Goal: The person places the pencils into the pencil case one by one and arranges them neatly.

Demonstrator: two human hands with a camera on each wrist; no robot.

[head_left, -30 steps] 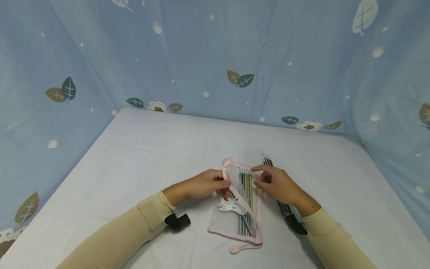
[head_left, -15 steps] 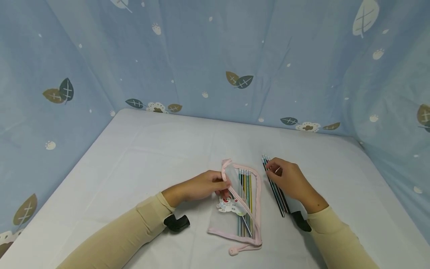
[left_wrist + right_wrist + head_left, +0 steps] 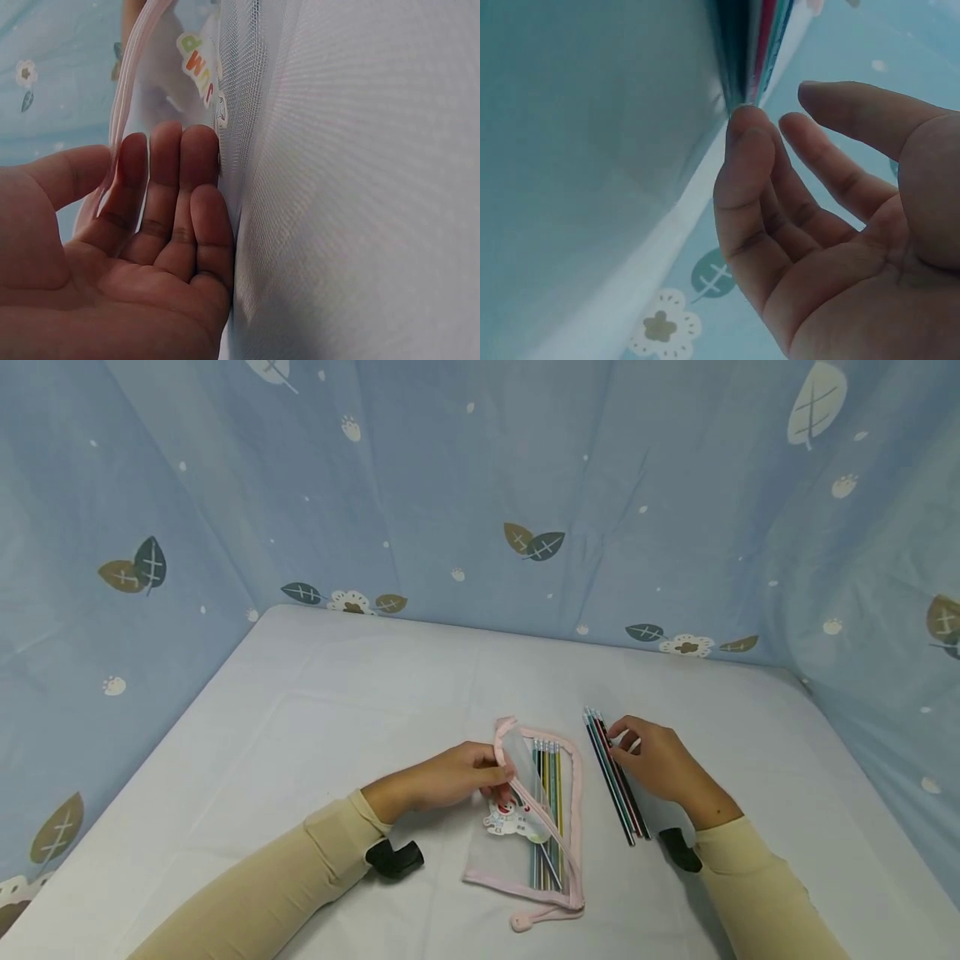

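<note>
My left hand (image 3: pixel 450 774) pinches the pink zipped edge of a clear mesh pencil case (image 3: pixel 491 862) between thumb and forefinger, lifting its top layer. In the left wrist view the pink edging (image 3: pixel 127 82) passes between thumb and forefinger, and the other fingers lie behind the mesh. Several pencils (image 3: pixel 557 781) lie lengthwise inside the case under a white cartoon patch (image 3: pixel 510 820). To the right of the case, several loose dark, teal and red pencils (image 3: pixel 617 789) lie side by side. My right hand (image 3: pixel 654 762) is at their right side, thumb and forefinger apart, holding nothing.
A pink zip pull (image 3: pixel 522 922) sticks out at the case's near corner. The white tabletop (image 3: pixel 360 693) runs back to a blue curtain (image 3: pixel 450 485) with leaf prints. Black straps (image 3: pixel 396 858) sit at both wrists.
My right hand has moved from the pencil case's right edge across to the far side of the loose pencils, which have spread slightly. The left hand keeps its pinch on the case.
</note>
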